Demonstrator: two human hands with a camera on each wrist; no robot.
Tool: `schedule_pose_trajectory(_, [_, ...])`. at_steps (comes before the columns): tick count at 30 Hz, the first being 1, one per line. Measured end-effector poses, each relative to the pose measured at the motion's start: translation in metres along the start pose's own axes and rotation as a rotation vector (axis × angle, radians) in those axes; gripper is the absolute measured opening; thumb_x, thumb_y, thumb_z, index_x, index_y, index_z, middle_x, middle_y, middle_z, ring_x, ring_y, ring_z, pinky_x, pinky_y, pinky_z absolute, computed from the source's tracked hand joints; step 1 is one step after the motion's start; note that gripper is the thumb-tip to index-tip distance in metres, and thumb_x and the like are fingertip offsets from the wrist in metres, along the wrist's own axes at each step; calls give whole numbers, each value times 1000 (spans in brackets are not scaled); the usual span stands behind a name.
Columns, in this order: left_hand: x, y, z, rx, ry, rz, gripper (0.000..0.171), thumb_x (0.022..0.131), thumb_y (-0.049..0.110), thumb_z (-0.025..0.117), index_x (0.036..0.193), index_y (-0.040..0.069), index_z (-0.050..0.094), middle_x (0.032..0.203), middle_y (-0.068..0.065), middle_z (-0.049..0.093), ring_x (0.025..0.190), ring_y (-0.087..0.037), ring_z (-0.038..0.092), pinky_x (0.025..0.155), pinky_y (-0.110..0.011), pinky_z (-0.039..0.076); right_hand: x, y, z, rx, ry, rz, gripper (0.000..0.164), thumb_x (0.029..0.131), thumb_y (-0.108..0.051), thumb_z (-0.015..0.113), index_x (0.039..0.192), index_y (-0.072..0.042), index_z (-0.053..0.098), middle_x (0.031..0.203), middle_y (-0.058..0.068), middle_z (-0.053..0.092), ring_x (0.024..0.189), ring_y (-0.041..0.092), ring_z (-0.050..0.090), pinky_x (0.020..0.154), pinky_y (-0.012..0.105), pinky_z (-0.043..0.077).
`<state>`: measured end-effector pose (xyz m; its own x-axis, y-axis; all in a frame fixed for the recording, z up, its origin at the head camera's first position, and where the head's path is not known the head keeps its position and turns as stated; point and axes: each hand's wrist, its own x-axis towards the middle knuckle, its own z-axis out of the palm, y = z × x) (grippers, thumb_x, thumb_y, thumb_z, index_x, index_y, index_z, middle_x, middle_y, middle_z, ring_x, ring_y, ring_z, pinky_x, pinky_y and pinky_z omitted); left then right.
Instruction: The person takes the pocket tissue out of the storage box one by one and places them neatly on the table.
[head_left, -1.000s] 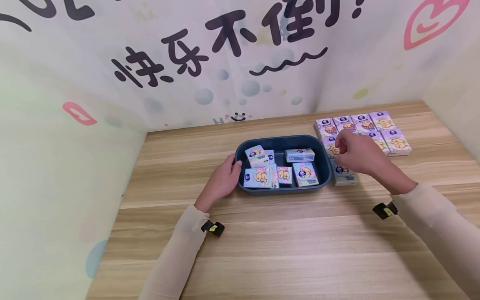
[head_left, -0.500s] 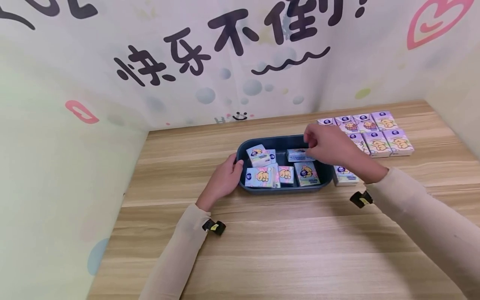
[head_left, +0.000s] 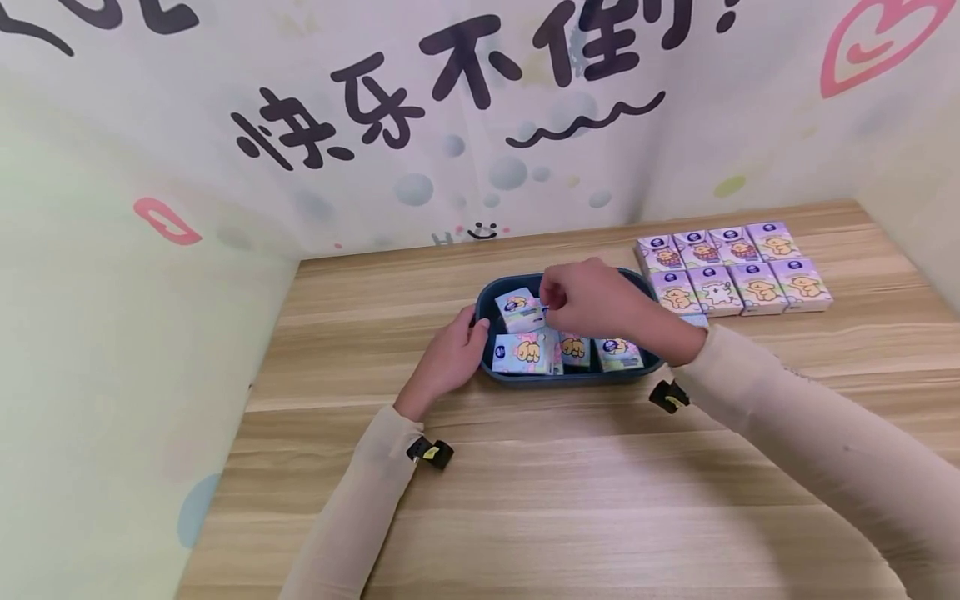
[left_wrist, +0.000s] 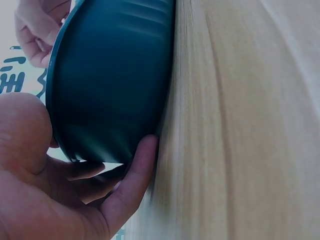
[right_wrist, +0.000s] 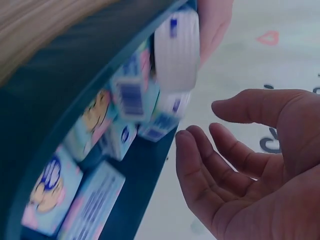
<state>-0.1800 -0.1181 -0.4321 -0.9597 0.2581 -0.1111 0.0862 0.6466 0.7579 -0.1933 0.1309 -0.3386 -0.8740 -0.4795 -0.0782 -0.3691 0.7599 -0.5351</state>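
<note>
A dark blue-green plastic bin point(head_left: 577, 382) sits on the table, holding several small light-blue tissue packs point(head_left: 519, 355) that lie at mixed angles. My left hand point(head_left: 448, 357) grips the bin's left end; in the left wrist view its thumb is at the rim and its fingers lie under and along the outer wall point(left_wrist: 110, 80). Over the bin hovers my right hand point(head_left: 588, 298), hiding some packs from the head camera. The right wrist view shows its fingers loosely bent, thumb apart, nothing between them, close beside a whitish pack end point(right_wrist: 176, 55).
Several purple tissue packs point(head_left: 716, 293) stand in two neat rows right of the bin. One light-blue pack point(head_left: 697, 320) peeks out behind my right wrist. A printed cloth point(head_left: 375, 200) hangs along the table's back edge.
My right hand has moved left from the packs beside the bin to above the bin's middle. The left hand keeps its grip on the bin's end.
</note>
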Motion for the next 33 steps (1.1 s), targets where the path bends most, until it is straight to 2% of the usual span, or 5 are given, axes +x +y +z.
schedule_pose_trajectory(8, [2,-5,-1,0,-19,39,59,121,39,38,168,4,41,139,-18,66,106,-30,66,84,-43,57,7,-23,14,-39,-101,-8,23,97,-23,85,115,-9,78,105,4,75,92,23,67,86,41,59])
schedule_pose_trajectory(13, [10,-21,1,-2,-17,76,63,120,46,37,167,5,41,148,-19,64,119,-28,66,102,-46,57,9,-29,21,-79,-157,4,33,94,-29,89,120,-11,79,106,3,74,96,24,66,87,42,57])
schedule_pose_trajectory(18, [6,-11,-1,-13,-26,43,61,121,42,37,169,5,39,159,-19,57,129,-31,63,115,-54,50,10,-32,27,-101,-209,25,44,92,-30,92,129,-11,77,110,4,73,101,26,63,89,43,55])
schedule_pose_trajectory(29, [5,-12,0,2,-23,51,59,120,44,38,165,6,44,111,-16,67,93,-27,66,76,-39,56,8,-19,29,-9,-212,7,28,97,-23,87,121,-13,76,122,8,76,108,26,69,98,48,58])
schedule_pose_trajectory(33, [0,-3,-1,2,-14,23,56,121,37,39,167,6,42,122,-16,69,99,-29,67,79,-41,57,8,-7,24,88,-217,7,21,98,-22,83,113,-11,73,108,6,74,94,25,68,85,42,57])
